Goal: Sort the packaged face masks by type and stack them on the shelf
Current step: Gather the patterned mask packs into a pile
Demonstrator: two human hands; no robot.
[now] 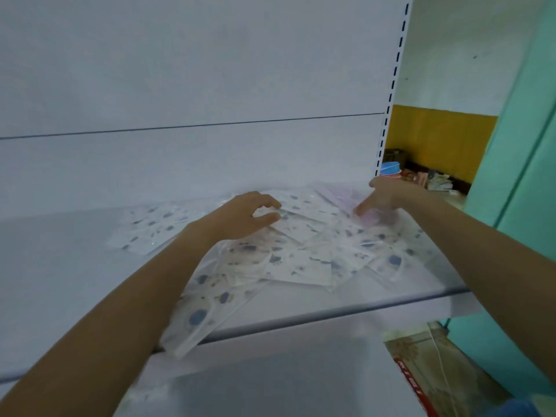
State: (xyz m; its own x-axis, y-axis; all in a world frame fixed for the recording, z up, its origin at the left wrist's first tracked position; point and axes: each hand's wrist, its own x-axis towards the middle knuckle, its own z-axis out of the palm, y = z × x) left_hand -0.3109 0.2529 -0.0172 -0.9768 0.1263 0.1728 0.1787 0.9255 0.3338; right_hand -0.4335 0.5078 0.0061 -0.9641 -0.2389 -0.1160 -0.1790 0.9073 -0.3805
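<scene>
A loose heap of packaged face masks [304, 254], white with blue and brown prints, covers the middle of the white shelf [75, 266]. Some hang over the shelf's front edge under my left forearm. At the back right of the heap lie pink masks [340, 194] in clear wrap. My left hand [243, 215] hovers over the heap's far side with fingers and thumb curved, just touching a printed pack; no pack is plainly held. My right hand [382, 197] reaches onto the pink masks, fingers spread and a fingertip pressing on them.
The shelf's white back panel [195, 85] rises behind, with a slotted upright [391, 85] at its right end. A teal wall [517, 191] stands on the right. A blue and pink tub [390, 171] and clutter lie on the floor beyond. A red box [421, 386] sits below right.
</scene>
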